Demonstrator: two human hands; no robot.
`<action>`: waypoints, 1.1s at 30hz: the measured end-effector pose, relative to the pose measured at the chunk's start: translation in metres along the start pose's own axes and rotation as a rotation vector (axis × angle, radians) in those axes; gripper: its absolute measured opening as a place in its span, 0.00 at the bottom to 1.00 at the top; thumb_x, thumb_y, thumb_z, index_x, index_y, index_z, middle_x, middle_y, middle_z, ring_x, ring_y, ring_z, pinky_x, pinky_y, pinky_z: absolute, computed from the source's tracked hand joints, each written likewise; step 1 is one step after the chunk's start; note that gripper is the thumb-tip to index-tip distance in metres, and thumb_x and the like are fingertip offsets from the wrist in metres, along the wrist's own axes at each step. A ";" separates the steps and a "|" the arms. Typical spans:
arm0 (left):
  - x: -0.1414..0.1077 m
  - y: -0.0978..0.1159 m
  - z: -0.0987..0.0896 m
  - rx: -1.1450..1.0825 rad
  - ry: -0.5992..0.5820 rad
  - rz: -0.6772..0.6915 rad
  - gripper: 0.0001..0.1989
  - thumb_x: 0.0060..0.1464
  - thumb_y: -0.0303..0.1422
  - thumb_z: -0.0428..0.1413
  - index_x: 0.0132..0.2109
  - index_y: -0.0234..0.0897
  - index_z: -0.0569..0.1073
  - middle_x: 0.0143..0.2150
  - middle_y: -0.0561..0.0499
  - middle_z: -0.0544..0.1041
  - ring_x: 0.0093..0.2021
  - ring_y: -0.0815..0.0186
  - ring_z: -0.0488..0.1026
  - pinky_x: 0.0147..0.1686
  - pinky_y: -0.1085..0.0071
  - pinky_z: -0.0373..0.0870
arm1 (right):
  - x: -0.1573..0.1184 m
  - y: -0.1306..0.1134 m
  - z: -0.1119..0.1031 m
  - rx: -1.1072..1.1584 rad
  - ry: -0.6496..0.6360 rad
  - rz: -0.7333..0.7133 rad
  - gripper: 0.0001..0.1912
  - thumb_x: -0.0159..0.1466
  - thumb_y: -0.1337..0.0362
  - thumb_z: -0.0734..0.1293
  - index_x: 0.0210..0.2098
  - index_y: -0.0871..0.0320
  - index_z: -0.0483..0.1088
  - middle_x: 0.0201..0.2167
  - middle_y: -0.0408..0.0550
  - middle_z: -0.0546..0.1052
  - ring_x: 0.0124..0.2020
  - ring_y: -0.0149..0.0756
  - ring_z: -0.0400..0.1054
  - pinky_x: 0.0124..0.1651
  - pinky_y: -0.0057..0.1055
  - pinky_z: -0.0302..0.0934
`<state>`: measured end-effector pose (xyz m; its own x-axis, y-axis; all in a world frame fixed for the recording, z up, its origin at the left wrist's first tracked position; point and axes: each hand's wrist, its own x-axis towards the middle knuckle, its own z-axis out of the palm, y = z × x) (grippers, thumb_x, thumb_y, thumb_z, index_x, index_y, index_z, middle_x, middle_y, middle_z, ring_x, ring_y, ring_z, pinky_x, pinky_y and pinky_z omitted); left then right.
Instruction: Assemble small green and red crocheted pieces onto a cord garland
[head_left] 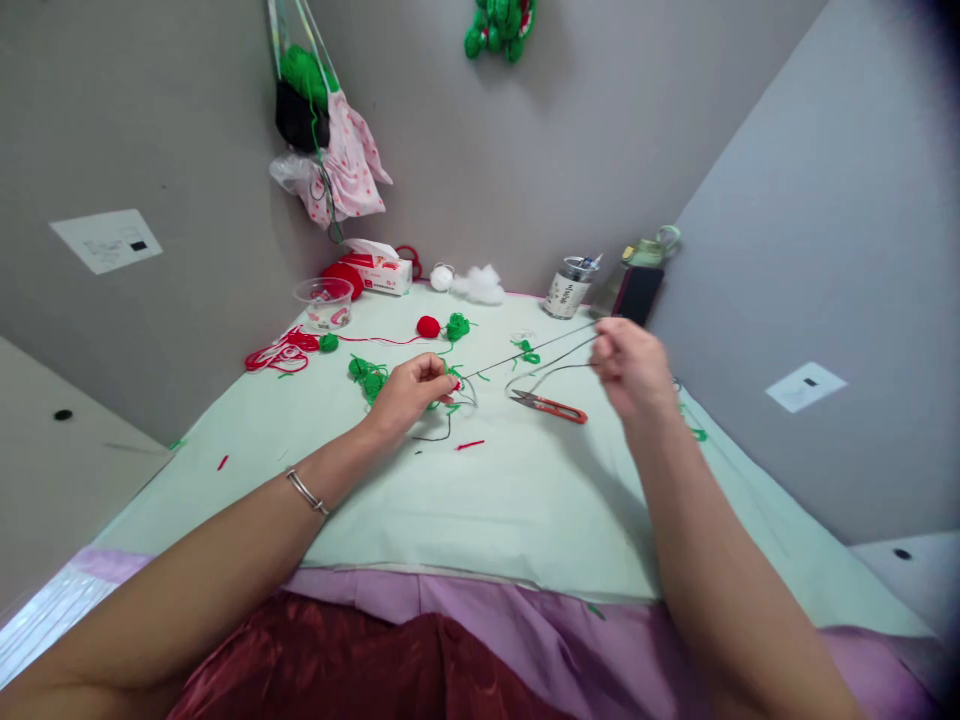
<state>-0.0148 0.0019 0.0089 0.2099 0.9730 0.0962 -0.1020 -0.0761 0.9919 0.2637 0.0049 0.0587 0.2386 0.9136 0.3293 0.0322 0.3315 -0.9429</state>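
My left hand [411, 390] pinches a small knitted or crocheted piece [457, 383] in red, white and green, mostly hidden by the fingers. A dark thread [529, 350] runs taut from this piece up to my right hand [634, 368], whose fingers are closed on it. More dark strands hang in a loose loop between the hands. Under that loop lie thread snips [555, 407] with orange handles, blades pointing left. Beside my left hand is a tangle of green yarn [367, 378]. A short red yarn scrap [470, 445] rests in front of it.
Behind the hands are a red yarn ball [428, 327], green yarn [457, 326], a clear tub [324, 303], a tissue box [382, 272], white stuffing [481, 285], a pen tin [568, 288] and a dark phone [639, 294]. Bags [349, 160] hang on the wall.
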 end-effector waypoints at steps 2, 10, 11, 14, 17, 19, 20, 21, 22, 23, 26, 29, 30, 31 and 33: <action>0.002 0.000 -0.003 -0.028 0.020 0.001 0.11 0.47 0.34 0.63 0.27 0.38 0.66 0.27 0.55 0.70 0.29 0.68 0.71 0.37 0.67 0.71 | 0.018 -0.007 -0.037 0.007 0.123 -0.050 0.18 0.53 0.52 0.73 0.23 0.52 0.60 0.13 0.33 0.54 0.14 0.22 0.40 0.18 0.31 0.31; 0.003 -0.002 -0.004 -0.118 -0.060 -0.037 0.12 0.47 0.35 0.64 0.28 0.37 0.68 0.28 0.55 0.71 0.31 0.69 0.71 0.40 0.65 0.73 | 0.011 0.015 -0.025 -0.140 0.063 0.018 0.13 0.55 0.55 0.73 0.30 0.60 0.75 0.14 0.39 0.63 0.14 0.23 0.46 0.17 0.28 0.34; 0.002 -0.002 -0.003 -0.108 -0.069 -0.044 0.12 0.47 0.36 0.64 0.28 0.37 0.68 0.28 0.54 0.72 0.31 0.68 0.71 0.41 0.65 0.73 | 0.002 0.018 -0.007 -0.198 -0.046 0.021 0.15 0.58 0.53 0.71 0.34 0.61 0.76 0.17 0.41 0.67 0.15 0.23 0.49 0.18 0.28 0.38; -0.001 -0.001 0.000 -0.088 -0.089 -0.050 0.13 0.47 0.36 0.64 0.29 0.37 0.67 0.29 0.54 0.72 0.30 0.68 0.72 0.40 0.65 0.72 | -0.028 0.022 0.045 -0.219 -0.363 0.035 0.20 0.63 0.50 0.66 0.42 0.62 0.76 0.34 0.49 0.78 0.18 0.23 0.56 0.22 0.27 0.52; -0.003 -0.002 0.002 -0.051 -0.106 -0.029 0.13 0.48 0.36 0.64 0.29 0.38 0.67 0.28 0.55 0.71 0.30 0.68 0.73 0.39 0.67 0.71 | -0.049 0.022 0.070 -0.221 -0.611 0.086 0.22 0.67 0.48 0.62 0.42 0.61 0.75 0.33 0.48 0.77 0.23 0.27 0.64 0.30 0.28 0.60; -0.002 -0.002 0.001 -0.017 -0.098 -0.007 0.12 0.49 0.36 0.63 0.29 0.38 0.67 0.27 0.56 0.72 0.30 0.68 0.73 0.39 0.67 0.71 | -0.053 0.019 0.069 -0.256 -0.790 0.121 0.22 0.69 0.48 0.60 0.39 0.61 0.75 0.25 0.44 0.72 0.24 0.28 0.63 0.30 0.28 0.59; -0.002 -0.003 0.001 -0.002 -0.082 0.006 0.12 0.49 0.35 0.63 0.29 0.38 0.67 0.27 0.56 0.72 0.30 0.68 0.73 0.38 0.67 0.71 | -0.052 0.016 0.066 -0.265 -0.846 0.130 0.22 0.69 0.48 0.61 0.37 0.61 0.75 0.22 0.41 0.69 0.23 0.27 0.61 0.29 0.27 0.57; 0.000 -0.003 0.000 0.013 -0.059 0.017 0.11 0.48 0.35 0.63 0.29 0.37 0.67 0.27 0.56 0.72 0.29 0.68 0.73 0.37 0.67 0.71 | -0.051 0.012 0.061 -0.250 -0.867 0.133 0.21 0.69 0.49 0.61 0.36 0.60 0.74 0.20 0.39 0.65 0.22 0.27 0.58 0.28 0.27 0.56; 0.001 -0.004 -0.001 0.031 -0.033 0.027 0.12 0.47 0.34 0.63 0.29 0.37 0.67 0.27 0.56 0.72 0.29 0.68 0.73 0.36 0.68 0.70 | -0.049 0.008 0.055 -0.207 -0.851 0.135 0.20 0.68 0.49 0.62 0.34 0.60 0.74 0.18 0.37 0.60 0.21 0.26 0.54 0.27 0.26 0.54; 0.002 -0.004 -0.002 0.047 -0.009 0.034 0.12 0.47 0.34 0.63 0.29 0.37 0.67 0.27 0.56 0.72 0.29 0.68 0.74 0.35 0.68 0.70 | -0.047 0.002 0.049 -0.144 -0.808 0.136 0.20 0.68 0.49 0.63 0.33 0.59 0.73 0.17 0.36 0.56 0.21 0.26 0.51 0.26 0.26 0.53; 0.006 -0.005 -0.004 0.073 0.019 0.044 0.12 0.46 0.33 0.63 0.28 0.37 0.66 0.27 0.55 0.72 0.28 0.67 0.74 0.34 0.68 0.70 | -0.044 -0.013 0.035 0.015 -0.748 0.154 0.19 0.66 0.49 0.66 0.29 0.58 0.72 0.16 0.34 0.50 0.20 0.26 0.45 0.24 0.27 0.51; 0.006 -0.006 -0.004 0.030 0.011 0.029 0.12 0.48 0.32 0.62 0.29 0.37 0.65 0.27 0.56 0.72 0.29 0.69 0.74 0.36 0.68 0.72 | -0.041 -0.018 0.027 -0.121 -0.855 0.183 0.20 0.66 0.48 0.64 0.33 0.59 0.75 0.16 0.37 0.58 0.19 0.27 0.50 0.25 0.28 0.52; 0.006 -0.006 -0.003 -0.007 0.008 0.018 0.12 0.48 0.32 0.62 0.29 0.37 0.65 0.27 0.56 0.72 0.29 0.69 0.74 0.37 0.68 0.73 | -0.039 -0.016 0.026 -0.231 -0.844 0.175 0.21 0.67 0.48 0.63 0.36 0.59 0.76 0.18 0.40 0.63 0.20 0.27 0.52 0.26 0.28 0.53; 0.005 -0.006 -0.003 -0.052 0.003 0.003 0.11 0.48 0.32 0.63 0.30 0.37 0.65 0.27 0.57 0.72 0.29 0.69 0.74 0.39 0.67 0.74 | -0.037 -0.013 0.025 -0.366 -0.772 0.150 0.21 0.67 0.47 0.62 0.40 0.59 0.76 0.22 0.42 0.68 0.20 0.28 0.55 0.27 0.28 0.53; 0.004 -0.006 -0.003 -0.140 -0.016 -0.028 0.11 0.48 0.31 0.63 0.34 0.37 0.67 0.27 0.57 0.72 0.31 0.69 0.74 0.41 0.65 0.75 | -0.031 -0.004 0.022 -0.662 -0.513 0.058 0.20 0.68 0.49 0.61 0.42 0.58 0.76 0.26 0.45 0.73 0.22 0.29 0.58 0.28 0.29 0.54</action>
<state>-0.0162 0.0071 0.0035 0.2297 0.9706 0.0712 -0.2300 -0.0170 0.9730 0.2346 -0.0192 0.0536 -0.2088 0.9718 0.1099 0.6349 0.2201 -0.7406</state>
